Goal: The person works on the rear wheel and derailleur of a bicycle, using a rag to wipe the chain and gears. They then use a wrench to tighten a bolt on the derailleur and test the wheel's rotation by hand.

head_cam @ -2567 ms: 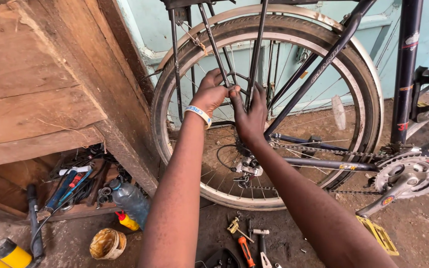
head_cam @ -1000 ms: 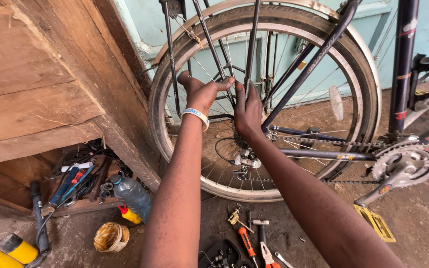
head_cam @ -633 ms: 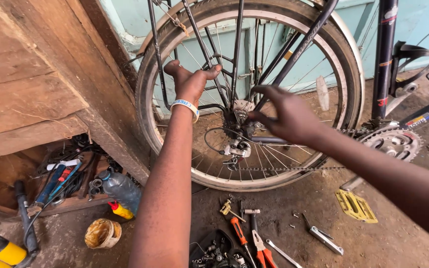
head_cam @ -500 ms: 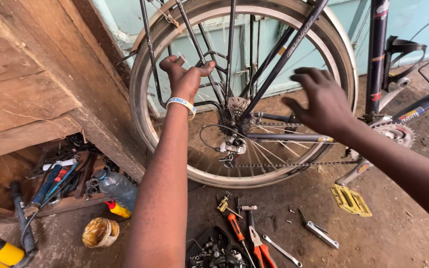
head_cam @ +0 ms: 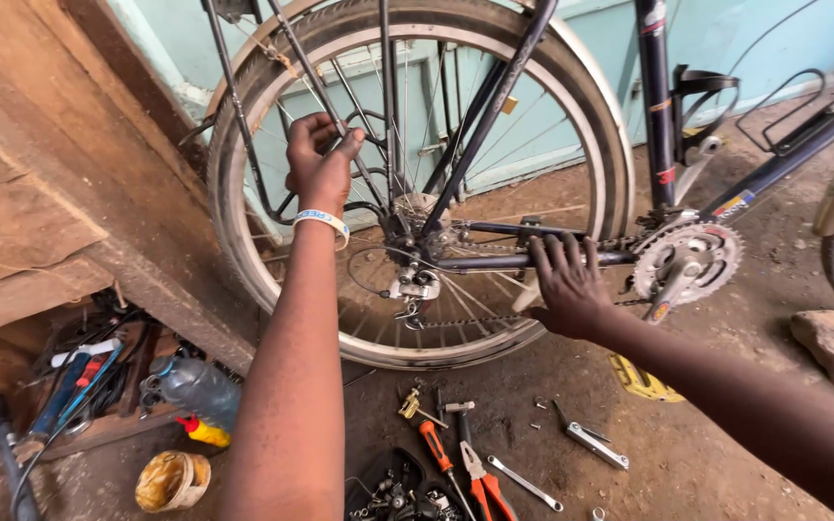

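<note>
Curling shut around a thin dark rack strut (head_cam: 287, 43) at the upper left of the rear wheel (head_cam: 571, 77), fingertips of the left hand (head_cam: 319, 164) pinching it against the thumb, white wristband (head_cam: 320, 220) sitting just below on the wrist. Spreading open on the right: fingers (head_cam: 560, 253) of the right hand (head_cam: 568, 289) lying flat along the dark chainstay tube (head_cam: 494, 260), draped over it rather than clenching, chain (head_cam: 465, 321) running just beneath the palm. Sitting between the two hands, the hub and rear derailleur (head_cam: 415, 287), near the wheel's centre, closer to the right hand's fingertips than to the left's. Standing just right of the right hand, the chainring and crank (head_cam: 685, 262), touching nothing of the hand. Lying on the dirt floor nearer the viewer, below the wheel: orange-handled screwdriver (head_cam: 433, 446), pliers (head_cam: 480, 482), a small spanner (head_cam: 525, 482), a yellow pedal (head_cam: 641, 378) under the right forearm. Resting at the near left beside the wooden wall (head_cam: 41, 193): a grey plastic bottle (head_cam: 197, 388) and a round yellow tin (head_cam: 173, 479).
</note>
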